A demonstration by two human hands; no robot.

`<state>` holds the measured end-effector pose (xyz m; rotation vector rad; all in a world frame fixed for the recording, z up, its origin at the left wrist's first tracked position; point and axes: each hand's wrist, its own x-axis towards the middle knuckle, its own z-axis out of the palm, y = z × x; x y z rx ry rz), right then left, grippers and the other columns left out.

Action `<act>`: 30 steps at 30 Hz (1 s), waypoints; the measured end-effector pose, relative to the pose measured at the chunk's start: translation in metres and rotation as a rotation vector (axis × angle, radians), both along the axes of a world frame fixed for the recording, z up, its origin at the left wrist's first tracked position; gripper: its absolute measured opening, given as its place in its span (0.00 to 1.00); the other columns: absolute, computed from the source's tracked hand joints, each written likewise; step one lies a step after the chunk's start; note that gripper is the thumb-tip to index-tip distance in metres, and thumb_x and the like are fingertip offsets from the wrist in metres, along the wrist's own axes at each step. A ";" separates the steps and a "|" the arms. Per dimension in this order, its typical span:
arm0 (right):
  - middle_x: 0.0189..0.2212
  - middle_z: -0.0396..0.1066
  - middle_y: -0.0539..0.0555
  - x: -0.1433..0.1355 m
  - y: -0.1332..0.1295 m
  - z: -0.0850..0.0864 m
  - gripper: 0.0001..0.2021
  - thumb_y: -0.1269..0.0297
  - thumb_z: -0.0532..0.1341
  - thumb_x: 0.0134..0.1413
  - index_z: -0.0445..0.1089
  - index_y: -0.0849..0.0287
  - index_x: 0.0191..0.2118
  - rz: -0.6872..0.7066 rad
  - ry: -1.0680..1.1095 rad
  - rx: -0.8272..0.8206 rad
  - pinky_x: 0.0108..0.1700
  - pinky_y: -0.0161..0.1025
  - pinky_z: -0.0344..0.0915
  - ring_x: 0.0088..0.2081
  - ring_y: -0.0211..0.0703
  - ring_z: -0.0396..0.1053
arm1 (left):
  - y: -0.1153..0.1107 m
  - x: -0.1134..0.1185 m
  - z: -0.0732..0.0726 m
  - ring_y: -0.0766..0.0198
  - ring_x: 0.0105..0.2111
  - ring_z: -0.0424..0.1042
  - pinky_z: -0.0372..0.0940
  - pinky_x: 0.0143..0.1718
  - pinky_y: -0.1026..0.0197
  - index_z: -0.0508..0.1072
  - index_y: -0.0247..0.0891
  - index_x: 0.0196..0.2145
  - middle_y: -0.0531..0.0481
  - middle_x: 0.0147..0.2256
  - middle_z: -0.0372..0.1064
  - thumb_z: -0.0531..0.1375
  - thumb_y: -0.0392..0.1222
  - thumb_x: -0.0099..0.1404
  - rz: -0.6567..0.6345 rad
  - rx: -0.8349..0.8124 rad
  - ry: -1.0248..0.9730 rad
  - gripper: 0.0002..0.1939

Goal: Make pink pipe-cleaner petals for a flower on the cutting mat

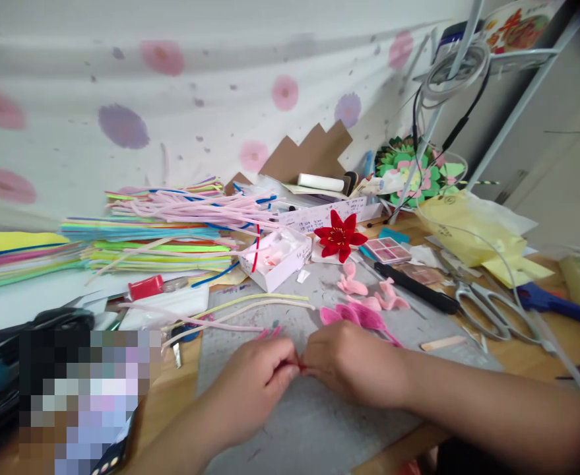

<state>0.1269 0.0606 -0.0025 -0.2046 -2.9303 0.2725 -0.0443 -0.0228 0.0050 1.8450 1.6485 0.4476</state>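
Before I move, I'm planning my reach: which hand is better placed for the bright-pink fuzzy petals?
Probably your right hand: the bright-pink fuzzy petals lie just beyond its knuckles, while your left hand is farther away.

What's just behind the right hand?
Dark pink petals, with paler petals beyond, on the grey mat. Whatever the right hand itself covers can't be seen.

Pipe cleaners point(185, 204), fuzzy petals point(350, 314) and a red flower point(340, 239) show a craft workspace.
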 end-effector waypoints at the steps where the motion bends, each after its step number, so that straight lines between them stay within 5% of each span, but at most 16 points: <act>1: 0.24 0.68 0.51 -0.001 0.002 -0.001 0.10 0.70 0.53 0.57 0.66 0.61 0.26 0.013 0.005 0.007 0.26 0.34 0.51 0.25 0.36 0.62 | 0.001 -0.001 0.000 0.65 0.29 0.64 0.53 0.29 0.64 0.64 0.38 0.25 0.54 0.26 0.65 0.51 0.38 0.62 0.004 -0.005 0.000 0.08; 8: 0.22 0.67 0.50 -0.006 0.004 -0.010 0.09 0.71 0.53 0.53 0.65 0.60 0.23 -0.003 0.207 0.039 0.24 0.35 0.49 0.22 0.35 0.59 | 0.004 -0.008 0.000 0.65 0.26 0.64 0.55 0.27 0.63 0.64 0.39 0.23 0.55 0.23 0.65 0.52 0.40 0.63 -0.011 0.117 0.056 0.11; 11: 0.20 0.67 0.50 -0.006 0.005 -0.010 0.12 0.69 0.53 0.56 0.65 0.60 0.23 -0.110 0.368 -0.035 0.25 0.33 0.51 0.22 0.35 0.60 | 0.001 -0.011 0.001 0.60 0.35 0.67 0.59 0.39 0.58 0.68 0.40 0.28 0.52 0.31 0.67 0.57 0.38 0.59 0.113 0.591 0.099 0.03; 14: 0.20 0.66 0.50 -0.007 0.007 -0.005 0.12 0.68 0.54 0.58 0.67 0.61 0.25 -0.329 0.542 -0.213 0.26 0.31 0.54 0.23 0.34 0.62 | -0.004 -0.015 0.002 0.60 0.38 0.66 0.59 0.44 0.56 0.68 0.40 0.33 0.51 0.35 0.65 0.61 0.35 0.56 0.462 1.010 -0.048 0.07; 17: 0.20 0.66 0.49 -0.011 0.004 0.000 0.09 0.68 0.56 0.57 0.68 0.61 0.27 -0.423 0.645 -0.356 0.27 0.30 0.56 0.23 0.33 0.63 | -0.003 -0.013 -0.002 0.66 0.27 0.64 0.61 0.30 0.64 0.67 0.40 0.31 0.55 0.26 0.64 0.59 0.38 0.59 0.597 0.771 -0.375 0.02; 19: 0.21 0.68 0.49 -0.015 -0.003 0.001 0.08 0.68 0.57 0.56 0.69 0.61 0.28 -0.394 0.654 -0.423 0.28 0.30 0.57 0.24 0.34 0.64 | 0.000 -0.009 -0.008 0.67 0.24 0.64 0.61 0.27 0.65 0.69 0.39 0.32 0.55 0.25 0.65 0.59 0.42 0.60 0.491 0.438 -0.616 0.05; 21: 0.23 0.69 0.50 -0.019 -0.010 0.000 0.07 0.68 0.57 0.56 0.70 0.60 0.29 -0.351 0.627 -0.488 0.29 0.30 0.59 0.26 0.34 0.65 | 0.004 -0.005 -0.015 0.66 0.29 0.67 0.64 0.32 0.63 0.71 0.37 0.34 0.53 0.28 0.68 0.59 0.44 0.60 0.424 0.286 -0.820 0.08; 25: 0.22 0.68 0.49 -0.028 -0.019 -0.001 0.08 0.68 0.58 0.54 0.69 0.60 0.26 -0.340 0.562 -0.556 0.29 0.31 0.59 0.26 0.34 0.65 | 0.005 -0.003 -0.019 0.67 0.30 0.67 0.62 0.33 0.65 0.73 0.36 0.31 0.52 0.29 0.70 0.61 0.42 0.58 0.413 0.298 -0.908 0.06; 30: 0.20 0.67 0.48 -0.034 -0.017 0.000 0.09 0.67 0.57 0.53 0.67 0.60 0.23 -0.411 0.484 -0.583 0.27 0.31 0.57 0.24 0.34 0.63 | 0.002 -0.005 -0.007 0.65 0.31 0.68 0.62 0.35 0.63 0.72 0.35 0.31 0.51 0.29 0.70 0.60 0.41 0.58 0.339 0.321 -0.843 0.06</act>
